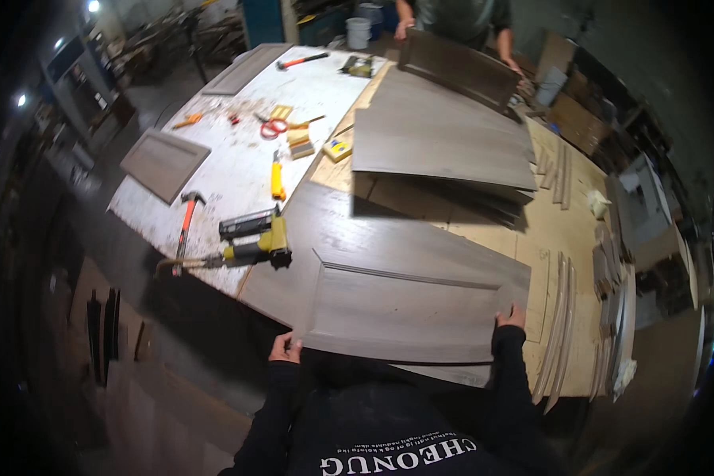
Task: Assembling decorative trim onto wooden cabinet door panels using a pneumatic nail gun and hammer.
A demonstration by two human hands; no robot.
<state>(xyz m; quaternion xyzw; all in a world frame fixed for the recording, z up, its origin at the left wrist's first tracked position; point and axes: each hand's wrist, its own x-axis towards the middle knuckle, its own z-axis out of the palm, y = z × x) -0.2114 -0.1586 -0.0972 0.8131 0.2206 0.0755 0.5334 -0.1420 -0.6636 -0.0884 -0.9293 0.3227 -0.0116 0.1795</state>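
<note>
A grey-brown wooden panel point(404, 309) with a moulded inner frame lies in front of me, its near edge toward my body. My left hand point(285, 347) is closed on its near left corner, thumb on top. At the right end, my right hand point(512, 316) grips the edge, fingers partly hidden. Beneath it is a larger flat board point(333, 214) of the same colour. A yellow-green and black nail gun point(258, 242) rests on that board's left side, its hose trailing left.
Across the table, a co-worker's hands point(512, 63) hold another panel point(460, 71) upright behind stacked boards point(444, 131). Hammers point(187, 218), red scissors point(274, 128) and a yellow utility knife point(278, 176) lie on the white tabletop point(242, 170). Thin moulding strips point(559, 325) lie at right.
</note>
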